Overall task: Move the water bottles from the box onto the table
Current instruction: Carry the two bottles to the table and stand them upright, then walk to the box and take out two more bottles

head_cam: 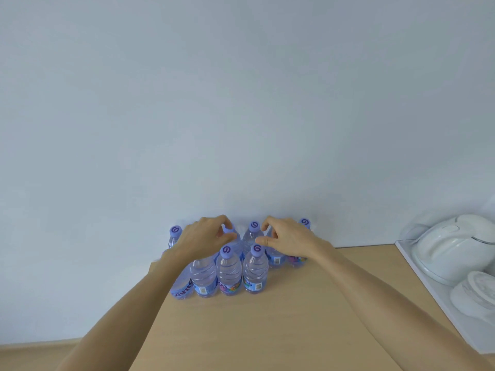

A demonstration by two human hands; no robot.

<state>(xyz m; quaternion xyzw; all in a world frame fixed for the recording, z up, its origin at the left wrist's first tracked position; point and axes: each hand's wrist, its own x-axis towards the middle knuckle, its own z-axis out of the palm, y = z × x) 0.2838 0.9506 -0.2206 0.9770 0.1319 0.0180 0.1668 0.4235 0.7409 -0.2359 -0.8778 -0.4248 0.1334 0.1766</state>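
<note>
Pale wall fills most of the view, and below it a light wooden bench (281, 317) carries a cluster of water bottles (229, 271) standing upright against the wall, long axes vertical, purple caps up. No box shows here.

Both hands reach forward over the cluster. The left hand (205, 238) has thumb and fingers curled round the cap and neck of a back-row bottle (233, 241) just under its fingertips. The right hand (288, 238) hovers with fingers loosely curled; a bottle (274, 257) sits directly beneath its palm, but I cannot tell whether it grips that one. Between the two hands stands another back-row bottle (253, 234), and nearer the person, below both hands, a front row.

To the right hand's far side, well apart, a white tray (428, 285) holds white appliances.
</note>
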